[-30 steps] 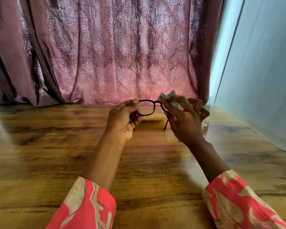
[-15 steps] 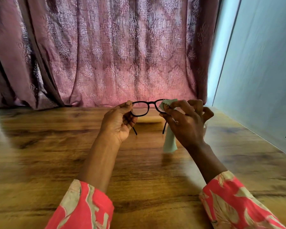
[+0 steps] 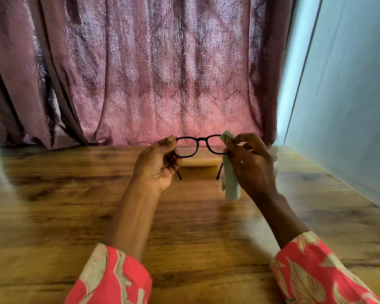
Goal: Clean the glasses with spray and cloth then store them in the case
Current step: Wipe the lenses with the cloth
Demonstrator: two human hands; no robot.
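Note:
Black-framed glasses are held up above the wooden table, temples unfolded toward me. My left hand pinches the left end of the frame. My right hand pinches a pale green cloth round the right lens; the cloth's tail hangs down below the hand. Behind the glasses a light tan case lies on the table, partly hidden by the hands. A translucent object, possibly the spray bottle, peeks out behind my right hand.
A patterned mauve curtain hangs right behind the table's far edge. A pale blue wall runs along the table's right side. My red patterned sleeves fill the bottom corners.
Both hands have lifted the glasses slightly and spread a little apart. The cloth has unrolled, so its tail now hangs below my right hand.

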